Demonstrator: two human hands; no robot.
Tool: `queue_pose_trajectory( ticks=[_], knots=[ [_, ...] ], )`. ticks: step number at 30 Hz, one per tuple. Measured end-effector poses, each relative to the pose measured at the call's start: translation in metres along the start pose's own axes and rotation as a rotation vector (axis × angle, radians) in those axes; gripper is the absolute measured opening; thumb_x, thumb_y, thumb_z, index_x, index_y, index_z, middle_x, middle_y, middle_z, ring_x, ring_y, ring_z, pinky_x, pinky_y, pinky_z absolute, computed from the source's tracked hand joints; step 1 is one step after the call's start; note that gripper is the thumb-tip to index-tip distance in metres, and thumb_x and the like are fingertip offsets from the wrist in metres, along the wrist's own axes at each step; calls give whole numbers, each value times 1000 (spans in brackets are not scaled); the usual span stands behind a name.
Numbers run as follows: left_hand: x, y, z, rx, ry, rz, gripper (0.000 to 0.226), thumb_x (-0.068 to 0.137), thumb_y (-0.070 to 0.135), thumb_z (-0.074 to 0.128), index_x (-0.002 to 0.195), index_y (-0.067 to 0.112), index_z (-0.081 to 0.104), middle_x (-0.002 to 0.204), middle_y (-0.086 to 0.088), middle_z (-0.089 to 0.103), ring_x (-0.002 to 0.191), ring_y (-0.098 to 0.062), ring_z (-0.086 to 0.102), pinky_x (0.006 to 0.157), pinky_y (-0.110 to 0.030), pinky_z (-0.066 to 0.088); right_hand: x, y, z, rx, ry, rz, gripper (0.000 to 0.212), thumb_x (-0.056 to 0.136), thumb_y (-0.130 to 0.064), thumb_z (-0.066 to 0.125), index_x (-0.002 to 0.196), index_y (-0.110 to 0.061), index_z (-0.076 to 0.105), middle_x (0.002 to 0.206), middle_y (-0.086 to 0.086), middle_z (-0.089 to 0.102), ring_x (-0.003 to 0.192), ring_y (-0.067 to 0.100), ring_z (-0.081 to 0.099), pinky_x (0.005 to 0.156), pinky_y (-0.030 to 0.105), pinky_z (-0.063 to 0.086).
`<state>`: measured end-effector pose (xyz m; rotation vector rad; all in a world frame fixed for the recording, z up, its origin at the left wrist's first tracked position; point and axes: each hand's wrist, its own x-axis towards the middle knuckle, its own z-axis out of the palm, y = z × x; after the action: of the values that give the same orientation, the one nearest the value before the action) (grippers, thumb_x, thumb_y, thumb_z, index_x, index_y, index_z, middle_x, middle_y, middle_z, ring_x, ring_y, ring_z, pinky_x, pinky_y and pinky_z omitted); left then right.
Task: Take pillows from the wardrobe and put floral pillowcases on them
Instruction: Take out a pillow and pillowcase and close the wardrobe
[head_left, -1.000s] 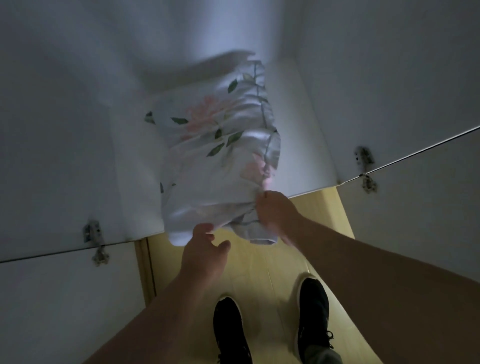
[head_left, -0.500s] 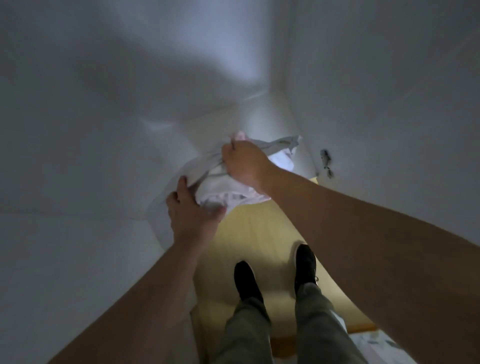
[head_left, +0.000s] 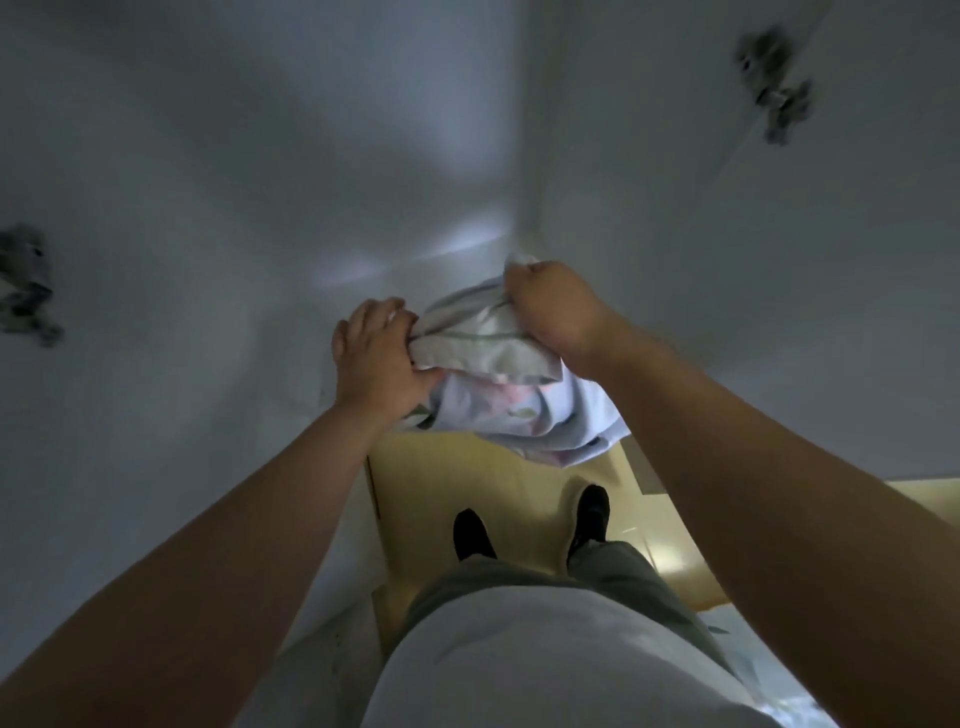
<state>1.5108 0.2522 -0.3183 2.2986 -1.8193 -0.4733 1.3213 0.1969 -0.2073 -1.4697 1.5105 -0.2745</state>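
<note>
Pale floral-print fabric pillow (head_left: 498, 384), bunched, inside white wardrobe (head_left: 260, 208): left hand (head_left: 382, 358) and right hand (head_left: 558, 309) fingers clamped on its near edge

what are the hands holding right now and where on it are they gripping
Both grip the floral pillowcase: left hand on its bunched left edge, right hand clenching its upper right corner.

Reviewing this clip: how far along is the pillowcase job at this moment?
Done: the wardrobe is open and one floral pillow already wears its case. In hand: the left hand and right hand both grip it at the wardrobe's front edge. Left: any further pillows; none show in this view.
</note>
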Motion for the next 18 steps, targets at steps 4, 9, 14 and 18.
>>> queue_pose_trajectory(
  ticks=[4,9,14,18],
  knots=[
    [-14,17,-22,-210,-56,60,15,89,28,64,91,19,53,88,-8,70,82,-31,67,73,-39,51,-24,-2,-20,-43,29,-39,40,105,-20,31,65,-17,36,123,35,58,113,46,56,87,43,50],
    [-43,55,-52,-229,141,78,16,91,21,64,102,11,58,87,-11,70,80,-33,68,67,-41,54,-32,-5,-54,-171,141,-138,24,102,-21,39,79,-13,45,115,24,63,110,41,60,77,34,41],
    [-77,91,-86,-240,241,18,27,87,36,67,91,14,53,75,-3,66,73,-32,66,64,-42,53,-49,-4,-74,-171,66,-474,94,82,-45,71,155,-28,15,157,13,26,141,30,35,105,34,34],
    [-116,110,-114,-142,289,-24,20,77,34,56,90,26,43,76,-1,66,72,-32,65,59,-36,49,-57,-4,-71,-613,-181,-787,118,65,-69,74,155,-48,-1,165,-5,-20,153,26,-12,122,49,7]
  ],
)
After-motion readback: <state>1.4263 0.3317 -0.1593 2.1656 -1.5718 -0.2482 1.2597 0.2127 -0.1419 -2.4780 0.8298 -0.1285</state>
